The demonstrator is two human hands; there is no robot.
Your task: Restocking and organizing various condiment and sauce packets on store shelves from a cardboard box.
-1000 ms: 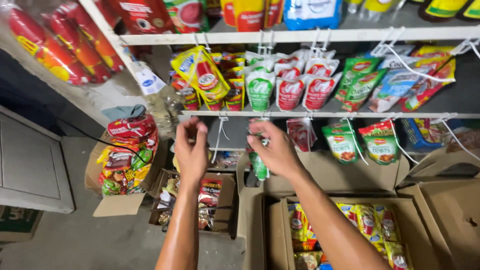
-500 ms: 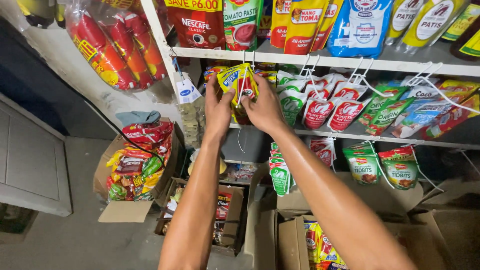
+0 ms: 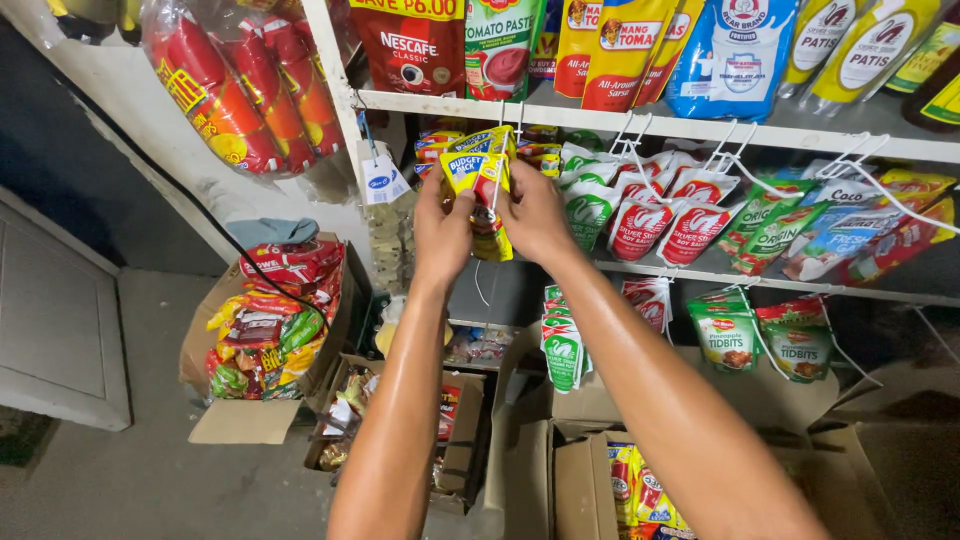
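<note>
You have two hands (image 3: 445,225) up at twelve o'clock, two green tidbits pouches (image 3: 727,335) at three, three red tubes (image 3: 215,100) at ten.

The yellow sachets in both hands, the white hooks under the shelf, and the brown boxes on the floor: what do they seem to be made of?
Yellow sachets: likely glossy plastic film; they crinkle and catch light. White hooks: probably coated metal wire, being thin and evenly bent. Brown boxes: matte cardboard with folded flaps. Left hand and right hand grip the sachets.

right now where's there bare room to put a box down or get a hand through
Bare grey floor left of the open cardboard boxes. Crowded: hanging sachets on the hooks, where left hand and right hand hold a yellow packet.
</note>
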